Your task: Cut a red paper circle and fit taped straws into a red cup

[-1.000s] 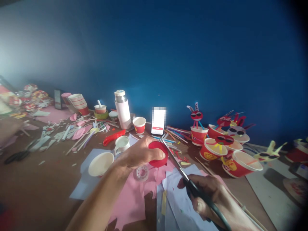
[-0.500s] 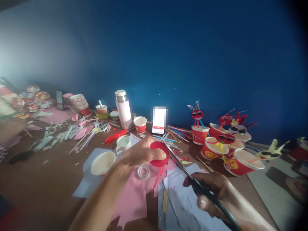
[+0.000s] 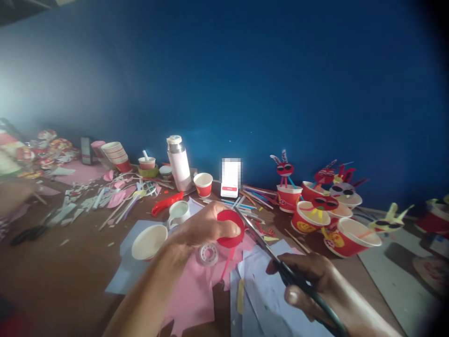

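Head view, one item per line, clock directions taken from the disc.

- Disc (image 3: pixel 229 228): red paper round, held up above the table (image 3: pixel 70 267), mid-frame. A thin red trimming (image 3: pixel 227 262) hangs from its lower edge at 6 o'clock.
- Left hand (image 3: pixel 201 229): at 9 o'clock, clamped on the disc, thumb across its face.
- Scissors (image 3: pixel 266 250): black-handled, blades running up from 4 o'clock to meet the disc's right rim. How wide the blades stand, I cannot tell.
- Right hand (image 3: pixel 308 281): at 4 o'clock, closed around the scissor handles.
- Tape roll (image 3: pixel 208 254): flat on pink paper (image 3: pixel 191 290), just below the left hand at 7 o'clock.
- Bowl (image 3: pixel 149 242), mug (image 3: pixel 178 213): at 9 and 10 o'clock.
- Flask (image 3: pixel 178 164), red cup (image 3: pixel 203 184), phone (image 3: pixel 230 178): against the wall, 11 to 12 o'clock.
- Decorated cups (image 3: pixel 312 217): cluster at 3 o'clock, with paper faces on sticks.
- Another person's hand (image 3: pixel 14 194): far off at 9 o'clock, blurred.

Step in hand, by my reading: trimming round the disc's rim. A further cut would call for the left hand to turn the disc into the blades, keeping the thumb clear of the edge.
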Available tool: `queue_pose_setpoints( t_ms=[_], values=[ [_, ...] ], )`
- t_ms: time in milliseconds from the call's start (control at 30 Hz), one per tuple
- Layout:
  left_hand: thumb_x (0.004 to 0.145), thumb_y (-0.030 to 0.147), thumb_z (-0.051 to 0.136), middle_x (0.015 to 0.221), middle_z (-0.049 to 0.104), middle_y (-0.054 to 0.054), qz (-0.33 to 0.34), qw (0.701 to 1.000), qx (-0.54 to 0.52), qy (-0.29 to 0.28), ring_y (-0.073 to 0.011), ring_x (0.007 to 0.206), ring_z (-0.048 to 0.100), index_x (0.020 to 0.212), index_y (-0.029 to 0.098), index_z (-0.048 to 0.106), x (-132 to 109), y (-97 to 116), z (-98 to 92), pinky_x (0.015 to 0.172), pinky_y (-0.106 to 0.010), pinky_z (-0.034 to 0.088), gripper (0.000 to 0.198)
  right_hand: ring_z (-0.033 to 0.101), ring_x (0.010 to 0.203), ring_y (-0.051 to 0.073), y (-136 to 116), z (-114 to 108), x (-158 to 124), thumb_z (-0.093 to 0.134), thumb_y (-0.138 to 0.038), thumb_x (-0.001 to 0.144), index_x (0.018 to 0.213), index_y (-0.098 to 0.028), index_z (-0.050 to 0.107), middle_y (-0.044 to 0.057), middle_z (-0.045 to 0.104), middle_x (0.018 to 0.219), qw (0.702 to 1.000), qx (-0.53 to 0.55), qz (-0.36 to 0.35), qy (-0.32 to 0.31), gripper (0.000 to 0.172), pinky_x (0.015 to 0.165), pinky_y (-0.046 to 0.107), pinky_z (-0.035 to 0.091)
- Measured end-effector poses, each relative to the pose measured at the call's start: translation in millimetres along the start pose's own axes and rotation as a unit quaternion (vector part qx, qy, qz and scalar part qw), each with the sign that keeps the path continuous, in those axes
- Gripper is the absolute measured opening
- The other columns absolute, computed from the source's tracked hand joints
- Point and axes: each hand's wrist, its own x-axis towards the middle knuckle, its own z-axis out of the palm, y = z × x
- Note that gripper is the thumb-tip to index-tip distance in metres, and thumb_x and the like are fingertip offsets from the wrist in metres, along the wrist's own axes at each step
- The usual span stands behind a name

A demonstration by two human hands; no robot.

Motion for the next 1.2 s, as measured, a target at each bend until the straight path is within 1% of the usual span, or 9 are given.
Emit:
queue_pose_setpoints(
  t_ms=[133, 333, 500, 600, 667, 767, 933, 1067, 1200],
  values=[
    [0.060, 0.017, 0.062, 0.051, 0.049, 0.005, -0.002, 0.999, -0.020, -0.028, -0.0086, 0.051, 0.046, 0.060, 0.015, 0.056, 3, -1, 2.9, 0.050, -0.021, 0.036, 0.006, 0.036, 0.044, 0.006, 1, -7, -2, 0.062, -0.051, 0.074, 0.092, -0.015, 0.060, -0.004, 0.044, 0.055, 1.000, -0.026, -0.003, 0.017, 0.040, 0.040, 0.018, 0.027],
    [0.071, 0.031, 0.066, 0.063, 0.060, 0.000, 0.079, 0.995, -0.060, -0.029, -0.0095, 0.059, 0.053, 0.071, 0.013, 0.064, 9, -8, 8.6, 0.058, -0.021, 0.041, 0.018, 0.037, 0.044, 0.006, 12, -3, -2, 0.062, -0.051, 0.074, 0.099, -0.014, 0.060, -0.004, 0.044, 0.058, 0.997, 0.019, -0.053, 0.052, 0.044, 0.041, 0.018, 0.029],
    [0.082, 0.034, 0.055, 0.066, 0.065, -0.005, 0.140, 0.985, -0.066, -0.080, -0.0114, 0.056, 0.057, 0.075, 0.010, 0.066, 12, -14, 17.4, 0.057, -0.024, 0.045, 0.027, 0.034, 0.042, 0.006, 2, -1, 2, 0.060, -0.055, 0.073, 0.099, -0.010, 0.062, -0.004, 0.043, 0.054, 0.992, 0.037, -0.073, 0.095, 0.052, 0.038, 0.019, 0.029],
    [0.082, 0.031, 0.053, 0.073, 0.067, -0.008, 0.124, 0.984, -0.095, -0.081, -0.0123, 0.056, 0.059, 0.081, 0.010, 0.065, 9, -17, 20.5, 0.055, -0.024, 0.046, 0.024, 0.036, 0.044, 0.008, 1, -6, 0, 0.058, -0.051, 0.075, 0.105, -0.010, 0.061, -0.004, 0.044, 0.053, 0.988, -0.006, -0.050, 0.149, 0.051, 0.040, 0.020, 0.034],
    [0.081, 0.027, 0.053, 0.077, 0.068, -0.009, 0.109, 0.985, -0.118, -0.066, -0.0121, 0.057, 0.059, 0.083, 0.011, 0.064, 6, -21, 21.4, 0.055, -0.023, 0.046, 0.020, 0.042, 0.048, 0.010, 11, -6, -4, 0.058, -0.047, 0.076, 0.108, -0.012, 0.061, -0.001, 0.050, 0.058, 0.981, -0.055, -0.042, 0.182, 0.047, 0.046, 0.022, 0.040],
    [0.078, 0.022, 0.055, 0.076, 0.068, -0.009, 0.085, 0.985, -0.146, -0.045, -0.0118, 0.057, 0.060, 0.080, 0.010, 0.062, -1, -33, 22.3, 0.055, -0.023, 0.046, 0.014, 0.053, 0.058, 0.015, 45, 3, -13, 0.060, -0.043, 0.075, 0.106, -0.017, 0.064, 0.001, 0.059, 0.064, 0.971, -0.120, -0.039, 0.206, 0.041, 0.056, 0.024, 0.046],
    [0.077, 0.020, 0.056, 0.074, 0.069, -0.010, 0.022, 0.987, -0.157, -0.033, -0.0124, 0.058, 0.061, 0.082, 0.009, 0.060, -12, -68, 23.8, 0.057, -0.023, 0.048, 0.013, 0.060, 0.056, 0.017, 98, 26, -40, 0.060, -0.043, 0.073, 0.104, -0.019, 0.067, 0.000, 0.063, 0.057, 0.971, -0.137, 0.037, 0.194, 0.041, 0.051, 0.020, 0.048],
    [0.077, 0.019, 0.055, 0.075, 0.069, -0.011, 0.000, 0.985, -0.169, -0.034, -0.0137, 0.060, 0.061, 0.082, 0.008, 0.060, -16, -91, 23.2, 0.056, -0.025, 0.048, 0.013, 0.058, 0.049, 0.015, 100, 27, -57, 0.058, -0.043, 0.074, 0.108, -0.018, 0.065, 0.000, 0.066, 0.059, 0.961, -0.171, 0.068, 0.206, 0.042, 0.046, 0.018, 0.046],
    [0.078, 0.020, 0.054, 0.074, 0.069, -0.011, -0.005, 0.983, -0.178, -0.048, -0.0129, 0.057, 0.062, 0.081, 0.007, 0.061, -16, -96, 22.0, 0.055, -0.023, 0.047, 0.015, 0.058, 0.046, 0.013, 94, 19, -61, 0.059, -0.040, 0.073, 0.107, -0.024, 0.065, -0.002, 0.067, 0.058, 0.943, -0.253, 0.073, 0.201, 0.039, 0.045, 0.017, 0.045]
  ],
)
